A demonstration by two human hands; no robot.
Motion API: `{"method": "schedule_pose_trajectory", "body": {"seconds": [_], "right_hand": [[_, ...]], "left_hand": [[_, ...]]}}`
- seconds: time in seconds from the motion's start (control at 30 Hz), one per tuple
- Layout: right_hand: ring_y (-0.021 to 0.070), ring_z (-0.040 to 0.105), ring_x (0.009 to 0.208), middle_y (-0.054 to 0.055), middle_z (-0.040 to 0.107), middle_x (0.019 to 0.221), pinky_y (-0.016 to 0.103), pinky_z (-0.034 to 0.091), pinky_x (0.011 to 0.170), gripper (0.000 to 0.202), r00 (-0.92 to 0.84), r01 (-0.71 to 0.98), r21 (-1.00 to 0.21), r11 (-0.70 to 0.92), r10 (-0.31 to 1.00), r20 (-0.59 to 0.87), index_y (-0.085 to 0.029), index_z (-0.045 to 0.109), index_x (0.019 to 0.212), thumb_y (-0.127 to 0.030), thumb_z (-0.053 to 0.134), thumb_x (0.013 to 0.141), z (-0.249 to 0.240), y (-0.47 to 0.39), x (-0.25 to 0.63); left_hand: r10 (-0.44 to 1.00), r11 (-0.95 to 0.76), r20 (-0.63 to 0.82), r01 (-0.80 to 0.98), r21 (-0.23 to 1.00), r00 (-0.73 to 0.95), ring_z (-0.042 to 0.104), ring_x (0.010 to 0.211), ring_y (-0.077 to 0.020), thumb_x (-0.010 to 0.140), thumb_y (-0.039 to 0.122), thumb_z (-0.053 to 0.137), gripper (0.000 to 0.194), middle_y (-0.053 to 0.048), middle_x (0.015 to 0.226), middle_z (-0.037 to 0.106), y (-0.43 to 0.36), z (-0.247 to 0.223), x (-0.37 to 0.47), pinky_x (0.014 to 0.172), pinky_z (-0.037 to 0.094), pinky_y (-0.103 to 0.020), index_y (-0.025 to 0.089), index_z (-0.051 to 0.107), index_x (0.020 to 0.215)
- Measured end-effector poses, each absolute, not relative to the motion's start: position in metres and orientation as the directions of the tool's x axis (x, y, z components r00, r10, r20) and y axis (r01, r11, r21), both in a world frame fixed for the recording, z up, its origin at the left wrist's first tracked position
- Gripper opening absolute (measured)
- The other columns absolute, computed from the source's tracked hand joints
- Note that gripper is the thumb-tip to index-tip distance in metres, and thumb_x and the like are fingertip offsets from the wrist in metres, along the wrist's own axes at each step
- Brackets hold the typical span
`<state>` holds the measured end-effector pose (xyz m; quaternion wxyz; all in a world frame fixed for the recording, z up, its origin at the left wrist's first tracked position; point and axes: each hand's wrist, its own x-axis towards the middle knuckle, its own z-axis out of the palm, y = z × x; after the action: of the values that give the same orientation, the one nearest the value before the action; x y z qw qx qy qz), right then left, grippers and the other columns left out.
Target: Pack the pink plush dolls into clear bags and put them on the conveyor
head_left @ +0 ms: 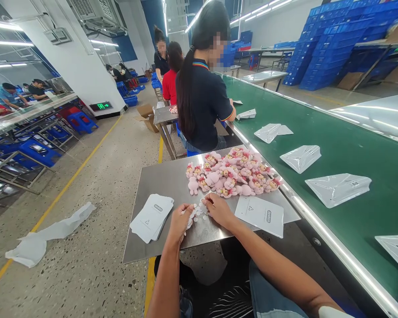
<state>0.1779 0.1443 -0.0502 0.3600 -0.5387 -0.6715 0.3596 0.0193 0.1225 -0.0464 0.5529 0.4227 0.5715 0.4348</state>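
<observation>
Small white round pieces lie in a little heap on the metal table in front of me. My left hand is closed around a cluster of these pieces, some showing past its fingers. At the heap's right side my right hand pinches with thumb and fingertips; white bits show at the tips. Beyond both hands is a pile of pink plush dolls with red bows. A stack of white printed bags lies left of my left hand, and another printed bag lies flat beside my right forearm.
A green conveyor belt runs along the right, carrying several white bags. A person in a dark shirt sits just beyond the table. Blue crates are stacked at back right. A white sheet lies on the floor left.
</observation>
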Motion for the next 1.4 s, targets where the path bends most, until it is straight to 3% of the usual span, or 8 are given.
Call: {"method": "schedule_pose_trajectory", "body": {"seconds": [0.2, 0.37, 0.5, 0.7, 0.87, 1.13, 1.4], "right_hand": [[0.0127, 0.051, 0.059, -0.003, 0.056, 0.067, 0.024, 0.035, 0.054, 0.02, -0.177, 0.408, -0.901, 0.147, 0.981, 0.08, -0.021, 0.049, 0.079, -0.036, 0.041, 0.088, -0.048, 0.141, 0.175], [0.0131, 0.05, 0.063, -0.002, 0.056, 0.07, 0.024, 0.036, 0.059, 0.016, -0.09, 0.452, -0.865, 0.218, 0.976, 0.199, -0.02, 0.05, 0.078, -0.031, 0.043, 0.087, -0.047, 0.138, 0.165], [0.0142, 0.052, 0.064, -0.001, 0.056, 0.071, 0.026, 0.038, 0.061, 0.015, 0.002, 0.465, -0.854, 0.232, 0.965, 0.263, -0.019, 0.051, 0.083, -0.03, 0.042, 0.088, -0.047, 0.14, 0.171], [0.0147, 0.057, 0.077, 0.003, 0.062, 0.088, 0.027, 0.044, 0.071, 0.02, -0.253, 0.474, -0.765, 0.435, 0.9, 0.355, -0.022, 0.063, 0.095, -0.019, 0.044, 0.088, -0.051, 0.134, 0.182], [0.0158, 0.056, 0.093, 0.004, 0.062, 0.101, 0.029, 0.044, 0.081, 0.026, -0.318, 0.474, -0.725, 0.5, 0.865, 0.388, -0.024, 0.061, 0.106, -0.022, 0.041, 0.091, -0.048, 0.129, 0.182], [0.0149, 0.053, 0.077, 0.002, 0.059, 0.08, 0.026, 0.041, 0.067, 0.011, -0.297, 0.58, -0.651, 0.49, 0.871, 0.392, -0.019, 0.056, 0.08, -0.024, 0.049, 0.088, -0.05, 0.129, 0.176], [0.0164, 0.054, 0.081, 0.004, 0.06, 0.083, 0.028, 0.038, 0.07, 0.019, -0.348, 0.67, -0.533, 0.517, 0.852, 0.391, -0.02, 0.059, 0.078, -0.028, 0.047, 0.09, -0.049, 0.134, 0.184]], "left_hand": [[0.953, 0.291, -0.293, 0.047, 0.956, 0.07, 0.039, 0.04, -0.0055, 0.071, 0.047, 0.061, 0.039, 0.003, 0.055, 0.057, 0.119, -0.04, 0.023, 0.039, 0.027, -0.017, 0.015, 0.062, 0.094], [0.969, 0.232, -0.239, 0.108, 0.967, 0.061, 0.039, 0.041, -0.006, 0.07, 0.044, 0.063, 0.03, 0.003, 0.052, 0.056, 0.117, -0.037, 0.026, 0.04, 0.028, -0.017, 0.015, 0.064, 0.072], [0.969, 0.24, -0.244, 0.092, 0.966, 0.031, 0.039, 0.041, -0.0056, 0.07, 0.046, 0.062, 0.031, 0.002, 0.056, 0.059, 0.116, -0.037, 0.023, 0.04, 0.029, -0.017, 0.015, 0.064, 0.073], [0.96, 0.279, -0.278, 0.055, 0.959, -0.021, 0.036, 0.037, -0.0049, 0.069, 0.054, 0.059, 0.042, 0.003, 0.054, 0.056, 0.116, -0.042, 0.023, 0.037, 0.026, -0.018, 0.014, 0.065, 0.082], [0.966, 0.257, -0.254, 0.086, 0.963, -0.049, 0.034, 0.037, -0.0051, 0.07, 0.054, 0.059, 0.043, 0.003, 0.05, 0.054, 0.117, -0.044, 0.026, 0.037, 0.025, -0.018, 0.014, 0.067, 0.081], [0.964, 0.266, -0.263, 0.08, 0.961, -0.051, 0.035, 0.037, -0.0055, 0.07, 0.052, 0.061, 0.039, 0.003, 0.05, 0.055, 0.116, -0.043, 0.024, 0.037, 0.024, -0.018, 0.013, 0.066, 0.073], [0.953, 0.291, -0.291, -0.013, 0.957, -0.085, 0.034, 0.035, -0.0041, 0.067, 0.051, 0.064, 0.037, 0.004, 0.049, 0.055, 0.12, -0.043, 0.02, 0.036, 0.023, -0.017, 0.015, 0.058, 0.069]]}}
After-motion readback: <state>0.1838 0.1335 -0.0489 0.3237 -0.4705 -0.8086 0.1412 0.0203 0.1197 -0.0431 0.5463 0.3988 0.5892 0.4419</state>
